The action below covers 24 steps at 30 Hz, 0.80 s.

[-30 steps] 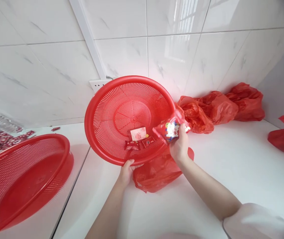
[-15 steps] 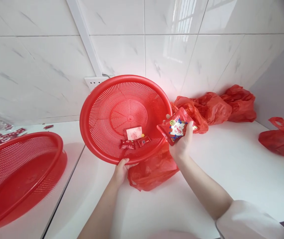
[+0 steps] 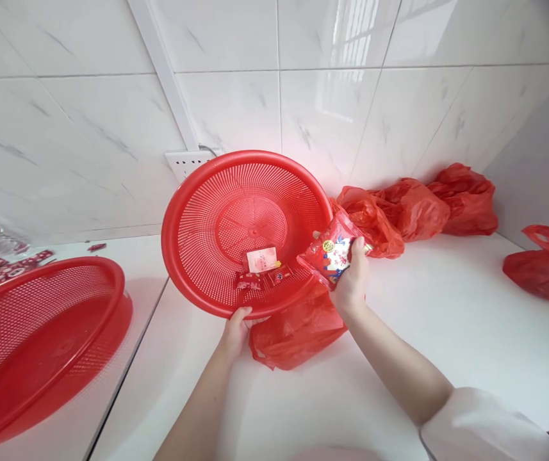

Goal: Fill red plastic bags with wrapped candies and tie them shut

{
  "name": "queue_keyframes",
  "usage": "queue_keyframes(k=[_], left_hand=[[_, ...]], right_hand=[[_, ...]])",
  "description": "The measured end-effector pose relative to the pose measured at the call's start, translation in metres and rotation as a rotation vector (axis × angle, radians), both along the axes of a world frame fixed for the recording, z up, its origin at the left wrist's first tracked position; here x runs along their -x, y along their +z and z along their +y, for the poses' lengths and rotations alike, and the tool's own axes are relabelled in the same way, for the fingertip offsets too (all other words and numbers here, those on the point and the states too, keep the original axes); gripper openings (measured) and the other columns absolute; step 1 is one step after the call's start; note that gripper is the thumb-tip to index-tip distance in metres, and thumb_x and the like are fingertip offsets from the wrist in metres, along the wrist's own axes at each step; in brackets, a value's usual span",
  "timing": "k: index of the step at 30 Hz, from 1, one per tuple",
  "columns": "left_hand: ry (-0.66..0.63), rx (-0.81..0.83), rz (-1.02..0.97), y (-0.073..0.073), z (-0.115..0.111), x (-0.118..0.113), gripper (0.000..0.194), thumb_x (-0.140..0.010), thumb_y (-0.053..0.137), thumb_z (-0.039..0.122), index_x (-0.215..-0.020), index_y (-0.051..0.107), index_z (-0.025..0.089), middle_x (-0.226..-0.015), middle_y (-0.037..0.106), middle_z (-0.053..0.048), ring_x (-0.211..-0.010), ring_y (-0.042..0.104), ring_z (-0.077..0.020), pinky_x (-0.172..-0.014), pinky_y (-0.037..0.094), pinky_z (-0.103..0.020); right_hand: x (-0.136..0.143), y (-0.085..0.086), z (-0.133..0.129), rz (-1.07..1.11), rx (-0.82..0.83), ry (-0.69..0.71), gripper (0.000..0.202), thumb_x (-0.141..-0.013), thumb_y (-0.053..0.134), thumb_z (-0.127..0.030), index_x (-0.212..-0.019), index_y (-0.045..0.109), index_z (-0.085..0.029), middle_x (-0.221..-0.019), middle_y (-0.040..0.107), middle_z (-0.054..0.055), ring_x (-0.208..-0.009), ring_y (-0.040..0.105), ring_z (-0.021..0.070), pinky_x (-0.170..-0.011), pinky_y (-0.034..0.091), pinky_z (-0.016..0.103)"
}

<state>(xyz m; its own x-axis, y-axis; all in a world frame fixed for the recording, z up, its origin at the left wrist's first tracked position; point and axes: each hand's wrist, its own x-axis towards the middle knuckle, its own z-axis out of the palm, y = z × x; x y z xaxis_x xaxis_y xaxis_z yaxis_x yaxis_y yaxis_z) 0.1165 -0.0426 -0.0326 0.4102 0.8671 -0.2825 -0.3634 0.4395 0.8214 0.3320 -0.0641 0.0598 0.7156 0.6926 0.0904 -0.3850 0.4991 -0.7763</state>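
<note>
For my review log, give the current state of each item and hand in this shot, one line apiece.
Left hand: gripping the lower rim of the held basket
Right hand: closed on the packet
Held basket: tilted, small packets inside
Packet: held at the basket's right edge
Left basket: no packets visible inside
Far-right bag: resting on the counter, handle loop upright

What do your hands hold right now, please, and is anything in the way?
Left hand on tilted basket's rim; right hand gripping red packet; bag partly under basket.
</note>
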Motion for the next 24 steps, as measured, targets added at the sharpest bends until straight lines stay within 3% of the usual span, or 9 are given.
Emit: queue_keyframes(k=[3, 9, 13, 18, 24], left_hand=[[0.003, 0.01, 0.006, 0.003, -0.001, -0.001, 0.032, -0.07, 0.06, 0.031, -0.09, 0.072, 0.009, -0.095, 0.074, -0.014, -0.096, 0.068, -0.0343, -0.089, 0.052, -0.046], [0.015, 0.022, 0.012, 0.006, -0.002, -0.002, 0.031, -0.069, 0.06, 0.03, -0.089, 0.072, 0.009, -0.097, 0.074, -0.015, -0.098, 0.067, -0.0348, -0.089, 0.052, -0.046], [-0.002, 0.033, -0.005, 0.004, -0.002, 0.0, 0.032, -0.071, 0.059, 0.03, -0.091, 0.072, 0.01, -0.096, 0.074, -0.015, -0.101, 0.066, -0.0352, -0.09, 0.051, -0.047], [-0.009, 0.062, -0.001, 0.004, 0.0, 0.002, 0.032, -0.07, 0.059, 0.031, -0.089, 0.073, 0.008, -0.092, 0.074, -0.016, -0.1, 0.066, -0.0361, -0.088, 0.052, -0.048], [0.005, 0.065, -0.003, 0.006, 0.002, 0.003, 0.031, -0.07, 0.059, 0.029, -0.09, 0.073, 0.009, -0.096, 0.074, -0.015, -0.094, 0.069, -0.0347, -0.086, 0.053, -0.047]], right_hand=[[0.0, -0.003, -0.001, -0.001, 0.041, -0.045, 0.046, -0.085, 0.049, -0.059, -0.095, 0.064, -0.016, -0.093, 0.071, 0.006, -0.091, 0.068, 0.0222, -0.079, 0.054, 0.037], [0.004, 0.009, -0.006, -0.035, -0.01, 0.085, 0.046, -0.086, 0.047, -0.056, -0.096, 0.066, -0.015, -0.091, 0.072, 0.007, -0.09, 0.069, 0.0229, -0.082, 0.053, 0.037], [0.003, 0.006, -0.006, -0.086, 0.081, 0.13, 0.044, -0.082, 0.054, -0.056, -0.095, 0.066, -0.016, -0.083, 0.072, 0.005, -0.085, 0.068, 0.0219, -0.079, 0.053, 0.034], [0.004, 0.0, -0.005, -0.28, 0.17, 0.382, 0.044, -0.082, 0.055, -0.059, -0.075, 0.063, -0.017, -0.067, 0.065, 0.001, -0.063, 0.06, 0.017, -0.062, 0.049, 0.029], [-0.009, 0.01, -0.008, -0.839, 0.32, 0.78, 0.05, -0.087, 0.048, -0.059, -0.061, 0.051, -0.016, -0.056, 0.051, -0.003, -0.053, 0.045, 0.0102, -0.053, 0.038, 0.023]])
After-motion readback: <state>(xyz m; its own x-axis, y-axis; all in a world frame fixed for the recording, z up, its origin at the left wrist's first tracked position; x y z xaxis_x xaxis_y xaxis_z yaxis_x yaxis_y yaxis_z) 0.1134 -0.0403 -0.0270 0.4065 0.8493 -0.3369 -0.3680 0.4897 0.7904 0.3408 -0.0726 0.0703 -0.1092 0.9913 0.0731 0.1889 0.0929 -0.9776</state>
